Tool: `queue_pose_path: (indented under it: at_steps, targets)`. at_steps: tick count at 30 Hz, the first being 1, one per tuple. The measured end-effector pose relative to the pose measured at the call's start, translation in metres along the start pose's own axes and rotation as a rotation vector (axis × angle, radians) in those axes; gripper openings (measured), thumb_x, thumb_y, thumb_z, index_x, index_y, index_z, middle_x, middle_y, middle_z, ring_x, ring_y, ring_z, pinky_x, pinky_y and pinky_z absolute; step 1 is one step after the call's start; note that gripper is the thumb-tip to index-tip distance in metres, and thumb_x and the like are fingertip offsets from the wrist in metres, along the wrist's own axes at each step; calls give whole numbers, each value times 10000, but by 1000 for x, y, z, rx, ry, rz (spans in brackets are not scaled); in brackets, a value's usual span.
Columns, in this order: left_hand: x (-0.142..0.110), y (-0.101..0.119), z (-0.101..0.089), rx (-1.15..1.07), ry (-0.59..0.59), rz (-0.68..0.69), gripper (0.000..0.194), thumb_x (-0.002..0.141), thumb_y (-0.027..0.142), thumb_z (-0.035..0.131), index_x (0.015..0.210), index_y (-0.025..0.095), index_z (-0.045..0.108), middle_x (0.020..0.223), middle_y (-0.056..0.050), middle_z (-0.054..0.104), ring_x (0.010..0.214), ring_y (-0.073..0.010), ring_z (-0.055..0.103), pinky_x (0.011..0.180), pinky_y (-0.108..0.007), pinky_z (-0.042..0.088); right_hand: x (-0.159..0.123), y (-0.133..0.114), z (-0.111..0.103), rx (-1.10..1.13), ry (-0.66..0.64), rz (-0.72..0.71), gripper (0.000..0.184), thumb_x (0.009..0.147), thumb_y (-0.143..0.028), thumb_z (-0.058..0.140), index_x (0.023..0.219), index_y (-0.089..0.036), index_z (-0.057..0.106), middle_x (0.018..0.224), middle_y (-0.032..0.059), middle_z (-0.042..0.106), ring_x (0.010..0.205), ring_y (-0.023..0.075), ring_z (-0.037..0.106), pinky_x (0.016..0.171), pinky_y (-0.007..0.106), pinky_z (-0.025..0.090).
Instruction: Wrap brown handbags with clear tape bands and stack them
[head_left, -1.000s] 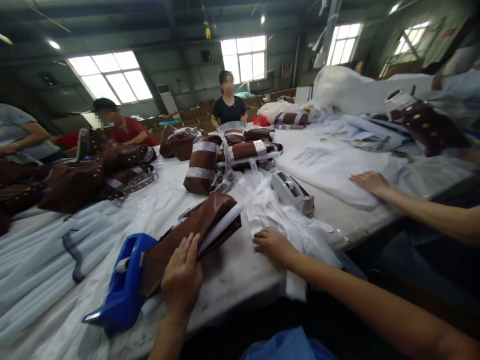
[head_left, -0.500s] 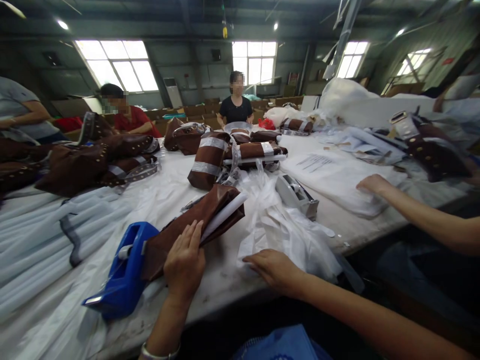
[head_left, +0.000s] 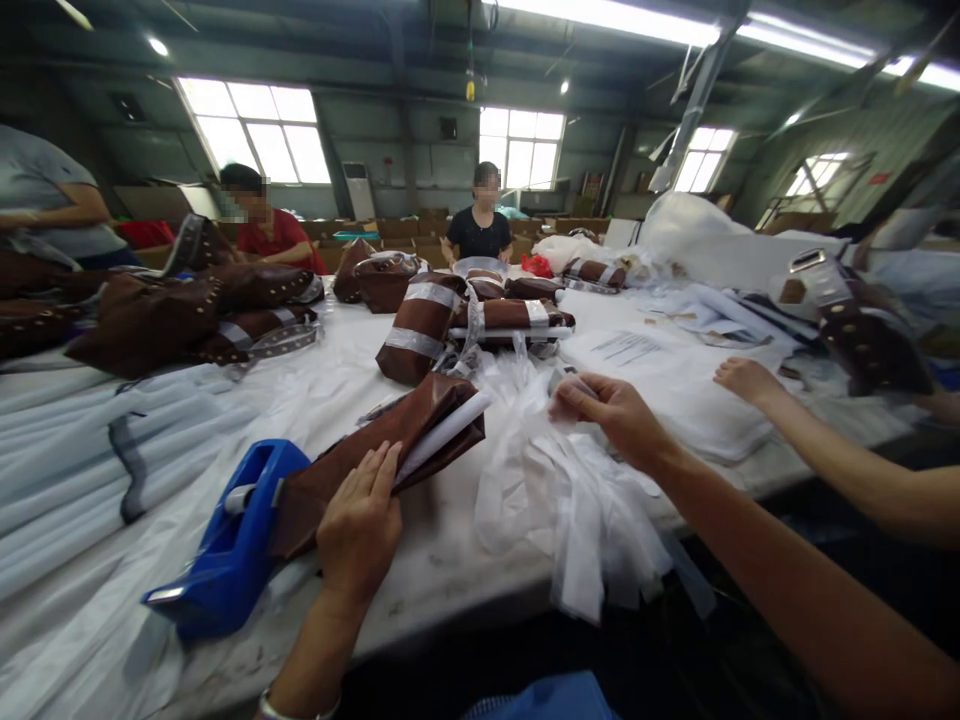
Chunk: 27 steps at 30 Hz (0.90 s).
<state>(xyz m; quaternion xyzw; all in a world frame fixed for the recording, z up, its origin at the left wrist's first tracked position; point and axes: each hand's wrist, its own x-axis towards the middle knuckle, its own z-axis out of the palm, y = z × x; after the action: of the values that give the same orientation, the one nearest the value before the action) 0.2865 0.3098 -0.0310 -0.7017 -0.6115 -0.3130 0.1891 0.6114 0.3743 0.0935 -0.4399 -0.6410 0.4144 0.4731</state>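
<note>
My left hand lies flat, fingers stretched, on a brown leather-like bag. From that bag's open end sticks a white roll. Touching its lower left end is a blue tape dispenser. My right hand is closed in a pinch over the spot of a grey tape dispenser, of which only a small grey edge shows. Something pale and translucent is at its fingertips, too blurred to name. Below it lie crumpled white plastic strips.
Wrapped brown bags are bunched mid-table, with more studded bags at left. White folded sheets lie at front left. Another person's hand reaches over a white plastic stack at right. Two people work across the table.
My right hand has risen from the white strips at the table edge, up and forward to the grey dispenser, closing into a pinch. My left hand stays on the brown bag.
</note>
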Motion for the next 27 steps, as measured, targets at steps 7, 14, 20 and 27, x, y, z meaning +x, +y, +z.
queue_pose_path:
  at_steps: [7,14,20,27]
  targets:
    - [8,2,-5,-23,-1,-68,633,850,77,499,1470,200,456,1450,-70,561,1282,-262,571,1106,-383,428,-79,26,89,-204,-490,-110,301,1002,-368,510,999,-189,751,912,44,753,839,157,682,784,250,509]
    - [11,1,-9,-23,-6,-70,629,849,93,518,1467,195,465,1439,-77,572,1262,-267,587,1094,-378,439,-116,67,127,18,-1010,-62,292,982,-312,521,1119,-175,740,1048,55,766,942,147,716,872,218,528]
    - [13,3,-8,-27,0,-75,630,842,82,513,1461,187,474,1436,-81,574,1260,-270,590,1093,-381,437,-72,102,95,-458,-355,-177,349,1001,-388,488,1235,-212,677,1231,102,703,1171,243,634,1052,416,465]
    - [11,2,-6,-20,-7,-72,620,848,75,499,1458,184,475,1440,-79,570,1283,-264,572,1104,-379,427,-25,157,91,-1085,-204,-205,364,895,-347,683,1224,-191,686,1382,132,603,1327,336,481,1104,515,362]
